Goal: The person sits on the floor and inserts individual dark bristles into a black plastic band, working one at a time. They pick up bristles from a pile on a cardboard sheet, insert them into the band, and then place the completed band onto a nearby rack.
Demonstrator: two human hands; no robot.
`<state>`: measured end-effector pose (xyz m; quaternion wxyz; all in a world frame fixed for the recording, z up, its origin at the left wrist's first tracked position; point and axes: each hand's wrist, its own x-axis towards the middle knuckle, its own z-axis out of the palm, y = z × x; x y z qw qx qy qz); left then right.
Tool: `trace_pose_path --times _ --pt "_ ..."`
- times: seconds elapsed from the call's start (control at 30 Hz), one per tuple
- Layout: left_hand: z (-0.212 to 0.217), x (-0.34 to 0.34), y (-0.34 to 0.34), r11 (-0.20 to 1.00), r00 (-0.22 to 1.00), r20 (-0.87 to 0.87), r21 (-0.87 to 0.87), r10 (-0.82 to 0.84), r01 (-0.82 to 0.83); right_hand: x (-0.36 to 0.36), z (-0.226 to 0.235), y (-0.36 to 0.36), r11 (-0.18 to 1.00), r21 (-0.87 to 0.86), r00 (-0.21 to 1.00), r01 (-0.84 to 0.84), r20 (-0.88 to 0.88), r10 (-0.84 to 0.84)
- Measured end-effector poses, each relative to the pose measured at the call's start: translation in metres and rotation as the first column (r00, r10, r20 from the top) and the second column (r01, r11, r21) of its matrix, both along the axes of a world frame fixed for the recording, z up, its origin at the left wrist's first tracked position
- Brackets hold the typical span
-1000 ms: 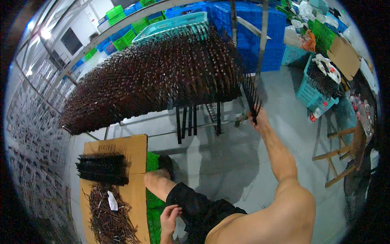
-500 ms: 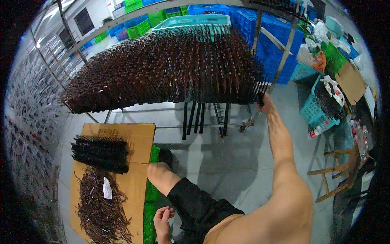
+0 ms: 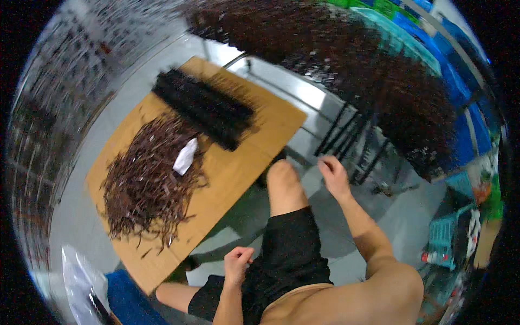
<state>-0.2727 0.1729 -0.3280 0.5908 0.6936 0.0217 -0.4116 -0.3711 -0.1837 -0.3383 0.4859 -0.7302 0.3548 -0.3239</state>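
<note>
My left hand is over my lap beside the black shorts, fingers curled in, with nothing showing in them. My right hand hangs in the air just right of my knee, fingers loosely bent, slightly blurred and with nothing visible in it. To the left, a cardboard sheet carries a loose heap of thin dark brown strips. On the heap lies a crumpled white tissue. Behind it sits a bundle of black toothed strips.
A metal rack densely filled with upright brown strips spans the far right, with black bars hanging below. A turquoise basket stands on the floor at right. A clear plastic bag and blue cloth are at lower left.
My view has swung left toward the cardboard. My right hand has come away from the right end of the rack to near my knee. My left hand remains over my lap.
</note>
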Motion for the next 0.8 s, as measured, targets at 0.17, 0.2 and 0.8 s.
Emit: trace_pose_path --times 0.17,0.2,0.8 --pt "-0.03 -0.003 0.016 0.991 0.995 -0.094 -0.12 0.045 -0.057 0.2 0.031 0.035 0.856 -0.296 0.831 -0.424 -0.503 0.237" --pt "-0.03 -0.002 0.018 0.98 0.994 -0.075 -0.179 0.08 -0.093 0.222 0.025 0.043 0.819 -0.33 0.774 -0.469 -0.6 0.202" --pt "-0.032 0.031 0.042 0.853 0.928 0.128 -0.454 0.349 -0.258 0.342 0.062 0.103 0.881 0.447 0.97 -0.157 0.24 0.051"
